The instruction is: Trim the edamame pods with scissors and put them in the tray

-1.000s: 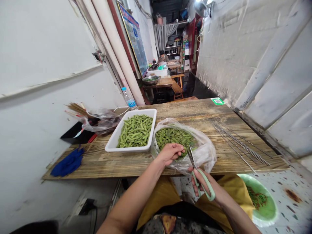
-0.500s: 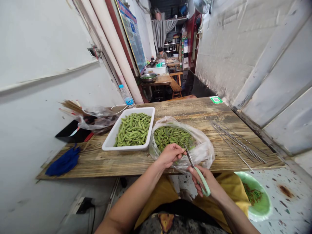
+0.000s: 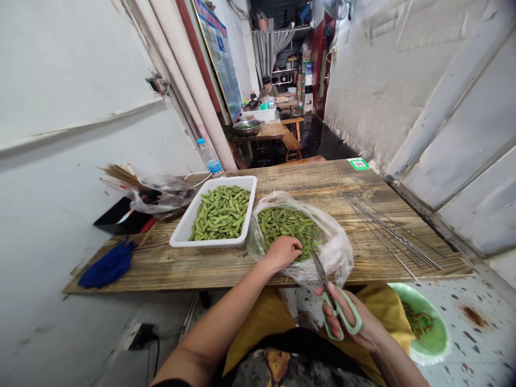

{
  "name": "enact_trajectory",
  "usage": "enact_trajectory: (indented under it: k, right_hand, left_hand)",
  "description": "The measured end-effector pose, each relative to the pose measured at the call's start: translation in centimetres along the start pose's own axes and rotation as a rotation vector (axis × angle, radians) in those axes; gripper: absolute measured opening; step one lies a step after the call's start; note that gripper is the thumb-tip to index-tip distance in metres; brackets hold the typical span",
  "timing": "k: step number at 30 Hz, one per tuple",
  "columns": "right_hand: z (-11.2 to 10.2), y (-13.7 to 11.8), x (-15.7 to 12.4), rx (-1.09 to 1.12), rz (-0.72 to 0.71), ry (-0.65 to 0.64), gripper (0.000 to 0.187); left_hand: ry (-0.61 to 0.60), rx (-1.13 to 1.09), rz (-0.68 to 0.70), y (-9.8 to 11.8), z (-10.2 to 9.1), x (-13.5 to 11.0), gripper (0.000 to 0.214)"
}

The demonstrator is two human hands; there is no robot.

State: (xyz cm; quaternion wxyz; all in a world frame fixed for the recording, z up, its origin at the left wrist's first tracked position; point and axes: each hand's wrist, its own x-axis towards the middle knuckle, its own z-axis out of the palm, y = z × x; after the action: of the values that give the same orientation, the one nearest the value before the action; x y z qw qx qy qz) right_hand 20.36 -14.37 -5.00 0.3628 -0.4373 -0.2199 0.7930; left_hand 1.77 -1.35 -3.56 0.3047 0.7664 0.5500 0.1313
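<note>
My right hand (image 3: 350, 317) grips a pair of scissors (image 3: 341, 309) with pale green handles, its fingers through the loops. The blades point up and away, near the edge of a clear plastic bag (image 3: 341, 252). Inside the open bag lie green soybean pods (image 3: 282, 223), mixed with bits of stem and leaf. My left hand (image 3: 284, 251) is over the near side of these pods, fingers curled together. What it holds, if anything, is hidden. Left of the bag stands a white plastic tub (image 3: 213, 243) filled with plump pods (image 3: 221, 212).
On the wooden table (image 3: 193, 271) lie metal skewers (image 3: 395, 236), a blue cloth (image 3: 107, 266) and a black tray (image 3: 115, 217) with bundled sticks. A water bottle (image 3: 212, 159) stands behind the tub. A green basin (image 3: 433, 328) sits on the floor at right. Another person (image 3: 268, 88) sits far back.
My left hand has lowered onto the pods in the bag, away from the blades. The scissors have moved back toward me and turned, so both handle loops now show apart.
</note>
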Motion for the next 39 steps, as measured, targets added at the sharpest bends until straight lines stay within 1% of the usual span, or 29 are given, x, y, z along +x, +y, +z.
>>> enact_trajectory:
  k: [2,4,6,9,12,15,18,19,21,23,26,29,34,39]
  right_hand:
    - [-0.1,0.1,0.0,-0.01,0.0,0.002,0.042]
    - [-0.2,0.3,0.0,-0.018,-0.001,0.005,0.042]
    - [-0.5,0.4,0.1,-0.029,-0.007,0.007,0.042]
    - [-0.9,0.7,0.4,-0.048,-0.019,-0.003,0.043]
    - [-1.1,0.6,0.4,-0.048,-0.02,-0.014,0.042]
    - [-0.9,0.3,0.0,-0.048,-0.026,-0.007,0.043]
    - [-0.5,0.2,-0.4,-0.134,-0.039,0.044,0.048]
    - [-0.4,0.1,-0.4,-0.182,-0.047,0.066,0.051]
    - [-0.2,0.1,-0.3,-0.278,-0.075,0.086,0.056]
    - [-0.1,-0.2,0.0,-0.343,-0.116,0.054,0.058]
    - [0.1,-0.6,0.5,-0.405,-0.159,-0.015,0.053]
    - [0.3,-0.9,1.0,-0.45,-0.169,-0.022,0.051]
    - [0.4,-0.7,1.4,-0.482,-0.195,0.021,0.046]
    - [0.5,-0.8,1.7,-0.519,-0.216,0.002,0.041]
  left_hand:
    - [-0.009,0.143,0.013,0.0,0.3,0.2,0.021]
    - [-0.005,0.189,0.023,0.0,0.3,0.4,0.018]
    - [0.002,0.111,0.004,0.1,0.2,0.4,0.015]
    - [0.012,-0.057,-0.068,-0.1,-0.2,0.4,0.017]
    - [0.035,-0.085,-0.107,-0.6,-0.9,0.3,0.018]
    - [0.055,-0.13,-0.092,-1.2,-1.5,0.2,0.016]
    - [0.056,-0.361,-0.104,-1.3,-1.7,0.1,0.016]
    - [0.035,-0.471,-0.125,-1.2,-1.6,0.1,0.018]
    - [-0.044,-0.689,-0.188,-0.8,-1.4,-0.1,0.021]
    - [-0.127,-0.853,-0.248,-0.4,-1.3,-0.2,0.024]
    - [-0.181,-0.979,-0.288,0.1,-1.3,-0.4,0.029]
    - [-0.18,-1.018,-0.303,0.6,-1.5,-0.5,0.031]
    - [-0.107,-0.967,-0.32,1.2,-1.3,-0.8,0.019]
    - [-0.129,-0.874,-0.326,1.7,-0.8,-1.2,0.016]
